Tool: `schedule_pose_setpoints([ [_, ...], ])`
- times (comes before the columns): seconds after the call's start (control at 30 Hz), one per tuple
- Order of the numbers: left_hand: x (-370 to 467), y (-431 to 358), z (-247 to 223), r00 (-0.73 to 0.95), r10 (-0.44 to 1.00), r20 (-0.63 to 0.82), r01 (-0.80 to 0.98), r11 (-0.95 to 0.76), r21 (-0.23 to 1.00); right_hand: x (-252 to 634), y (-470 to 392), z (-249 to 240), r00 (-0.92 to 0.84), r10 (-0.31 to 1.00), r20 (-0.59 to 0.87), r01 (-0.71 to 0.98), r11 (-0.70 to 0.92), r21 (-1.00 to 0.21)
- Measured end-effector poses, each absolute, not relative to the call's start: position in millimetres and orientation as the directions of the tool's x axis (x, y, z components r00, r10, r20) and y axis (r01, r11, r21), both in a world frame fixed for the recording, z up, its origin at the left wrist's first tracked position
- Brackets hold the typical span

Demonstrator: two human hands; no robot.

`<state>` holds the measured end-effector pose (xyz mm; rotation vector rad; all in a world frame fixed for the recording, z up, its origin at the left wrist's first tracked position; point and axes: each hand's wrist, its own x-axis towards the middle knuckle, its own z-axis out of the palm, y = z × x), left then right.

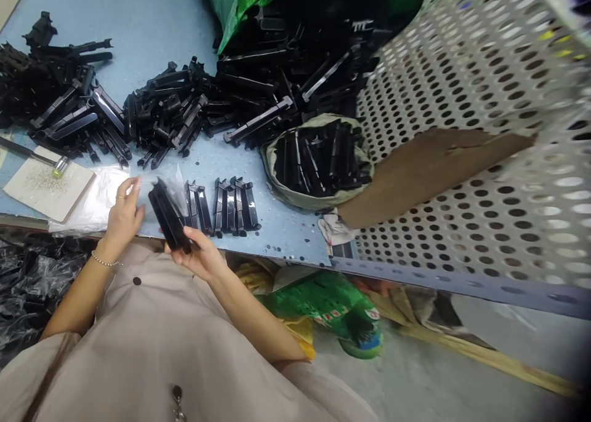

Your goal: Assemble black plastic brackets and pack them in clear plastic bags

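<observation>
item one: long, narrow black plastic parts (168,216), a small stack, held in the right hand (194,253) at the near table edge; fingers beneath, thumb on top. the number in the stack cannot be told.

item two: clear, thin plastic film (174,184), at the far end of the stack. whether it encloses the parts or lies behind them is unclear.

item three: left hand (125,214), raised beside the film, fingers bent; whether it pinches the film edge cannot be told.

set out: black parts standing side by side in two small groups (235,207) right of the held stack, uncovered; judged as arranged and not yet wrapped.

apparently done: a pile of black pieces among crinkled clear film (32,293), lower left, below table level.

left over, loose: a tangled black heap (69,114) at far left; a second black heap (170,108) at middle; more spilling from a large green plastic sack (221,16); more inside a round, pale cloth-sided container (295,199). by the quantity, most appears untreated.

supplies: flat clear plastic sheets (99,197) left of the left hand, beside a square beige board (60,191).
</observation>
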<state>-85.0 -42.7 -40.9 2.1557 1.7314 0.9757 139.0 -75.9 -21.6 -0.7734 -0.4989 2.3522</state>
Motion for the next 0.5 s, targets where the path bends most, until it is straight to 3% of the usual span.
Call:
schedule_pose_setpoints([
  [0.1, -85, -41, -44, 0.067, 0.923, 0.38, 0.736, -0.302, 0.605, 141, -88, -20, -0.651, 0.667, -0.362, -0.395, -0.705, -0.589],
  [0.23, -86, -37, -51, 0.087, 0.885, 0.457, 0.663, -0.394, 0.637, 146, -97, -21, -0.847, 0.453, -0.28, -0.331, -0.86, -0.388],
  [0.33, -83, -41, -55, 0.118, 0.843, 0.525, 0.686, -0.452, 0.571, 144, -93, -23, -0.833, 0.47, -0.291, -0.395, -0.874, -0.283],
  [0.4, -77, -49, -56, 0.179, 0.794, 0.581, 0.711, -0.512, 0.481, 139, -86, -24, -0.761, 0.542, -0.357, -0.416, -0.829, -0.373],
  [0.5, -61, -66, -54, 0.348, 0.719, 0.601, 0.652, -0.646, 0.396, 127, -75, -26, -0.456, 0.757, -0.468, -0.267, -0.617, -0.74],
])
